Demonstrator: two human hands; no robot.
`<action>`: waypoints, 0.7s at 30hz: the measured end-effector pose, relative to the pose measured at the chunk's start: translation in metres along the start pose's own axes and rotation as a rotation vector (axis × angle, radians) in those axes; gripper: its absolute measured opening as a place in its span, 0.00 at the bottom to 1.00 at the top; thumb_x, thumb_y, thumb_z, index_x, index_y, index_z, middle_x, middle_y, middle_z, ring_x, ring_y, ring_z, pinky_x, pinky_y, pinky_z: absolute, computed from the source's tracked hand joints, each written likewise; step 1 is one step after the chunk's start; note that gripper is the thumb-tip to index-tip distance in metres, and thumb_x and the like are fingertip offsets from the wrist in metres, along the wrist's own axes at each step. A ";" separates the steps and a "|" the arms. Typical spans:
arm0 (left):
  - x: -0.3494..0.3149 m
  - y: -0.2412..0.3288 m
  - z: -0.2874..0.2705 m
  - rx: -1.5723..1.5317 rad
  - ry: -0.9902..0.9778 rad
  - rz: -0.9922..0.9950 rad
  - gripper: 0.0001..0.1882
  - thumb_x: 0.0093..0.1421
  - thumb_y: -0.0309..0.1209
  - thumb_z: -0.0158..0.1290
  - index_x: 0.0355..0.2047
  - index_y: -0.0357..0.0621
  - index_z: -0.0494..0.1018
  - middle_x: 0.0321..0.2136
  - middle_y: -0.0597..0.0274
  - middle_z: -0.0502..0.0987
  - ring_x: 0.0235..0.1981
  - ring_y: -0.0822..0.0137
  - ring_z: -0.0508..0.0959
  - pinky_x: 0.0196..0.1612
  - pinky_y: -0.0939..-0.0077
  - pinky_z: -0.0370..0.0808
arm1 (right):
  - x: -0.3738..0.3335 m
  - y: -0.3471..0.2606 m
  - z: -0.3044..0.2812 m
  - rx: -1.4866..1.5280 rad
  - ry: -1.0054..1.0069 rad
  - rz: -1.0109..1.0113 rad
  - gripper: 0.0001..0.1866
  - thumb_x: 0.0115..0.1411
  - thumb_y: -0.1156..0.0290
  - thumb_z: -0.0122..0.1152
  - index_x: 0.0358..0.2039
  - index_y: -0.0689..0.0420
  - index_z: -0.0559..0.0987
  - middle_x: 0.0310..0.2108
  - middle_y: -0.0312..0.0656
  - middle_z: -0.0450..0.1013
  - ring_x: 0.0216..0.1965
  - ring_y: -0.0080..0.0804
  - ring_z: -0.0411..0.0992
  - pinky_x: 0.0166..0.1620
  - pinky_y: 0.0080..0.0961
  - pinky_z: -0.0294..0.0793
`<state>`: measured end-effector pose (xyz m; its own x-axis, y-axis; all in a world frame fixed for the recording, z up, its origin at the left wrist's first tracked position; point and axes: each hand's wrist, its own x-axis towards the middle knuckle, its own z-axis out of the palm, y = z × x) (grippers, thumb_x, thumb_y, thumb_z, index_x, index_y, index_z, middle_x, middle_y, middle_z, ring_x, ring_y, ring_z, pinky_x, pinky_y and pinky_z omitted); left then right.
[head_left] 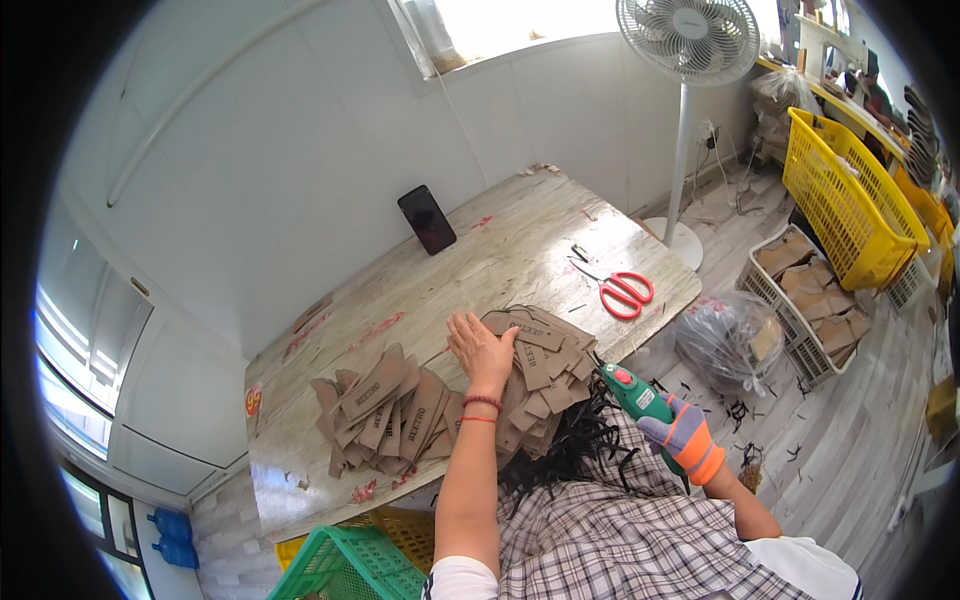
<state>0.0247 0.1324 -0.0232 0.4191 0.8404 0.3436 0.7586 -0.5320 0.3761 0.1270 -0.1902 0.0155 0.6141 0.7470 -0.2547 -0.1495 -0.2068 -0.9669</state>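
Note:
My bare left hand (482, 352), with two red bracelets at the wrist, lies with fingers stretched out on the left edge of a pile of flat brown printed pieces (545, 365). A second heap of the same brown pieces (385, 405) is spread on the table to the left of my forearm. My right hand (685, 438), in a purple and orange glove, is wrapped round a green handheld power tool (638, 398) with a red button. The tool's thin tip points at the right edge of the pile. Black strip scraps (590, 435) gather on my checked apron below it.
Red-handled scissors (627, 296) and a black phone (427, 219) are on the worn table (520, 225). A standing fan (686, 150), a stuffed plastic bag (728, 340), a white crate (780, 310) and a yellow basket (850, 205) stand to the right. A green basket (345, 565) is at lower left.

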 end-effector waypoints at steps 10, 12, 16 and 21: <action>0.010 -0.002 0.014 -0.205 -0.036 -0.302 0.43 0.41 0.44 0.67 0.54 0.39 0.62 0.53 0.50 0.67 0.59 0.48 0.58 0.62 0.50 0.50 | 0.001 0.000 0.004 0.019 -0.026 0.023 0.21 0.52 0.68 0.67 0.43 0.64 0.73 0.23 0.35 0.71 0.20 0.18 0.68 0.22 0.17 0.68; 0.009 0.000 0.013 -0.234 0.068 -0.285 0.42 0.41 0.38 0.68 0.54 0.39 0.61 0.51 0.50 0.68 0.56 0.50 0.62 0.60 0.52 0.54 | 0.002 0.001 0.006 0.010 -0.028 0.012 0.21 0.52 0.68 0.67 0.43 0.64 0.73 0.23 0.35 0.71 0.20 0.18 0.68 0.22 0.17 0.68; 0.006 0.004 0.016 -0.703 0.286 -0.221 0.36 0.44 0.23 0.64 0.54 0.38 0.61 0.46 0.50 0.71 0.46 0.58 0.71 0.52 0.62 0.66 | 0.007 0.006 0.009 -0.095 -0.014 -0.053 0.24 0.51 0.63 0.70 0.43 0.63 0.73 0.23 0.33 0.72 0.20 0.16 0.67 0.22 0.15 0.66; -0.002 0.024 -0.004 -1.540 0.312 -0.350 0.12 0.53 0.15 0.55 0.39 0.37 0.71 0.31 0.62 0.77 0.29 0.71 0.76 0.36 0.77 0.74 | 0.008 -0.015 0.019 -0.084 -0.058 -0.055 0.28 0.50 0.60 0.72 0.45 0.62 0.72 0.26 0.33 0.74 0.22 0.14 0.68 0.26 0.14 0.68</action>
<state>0.0401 0.1177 -0.0119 0.0827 0.9868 0.1394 -0.4884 -0.0818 0.8688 0.1195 -0.1693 0.0275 0.5733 0.7936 -0.2039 -0.0499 -0.2145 -0.9754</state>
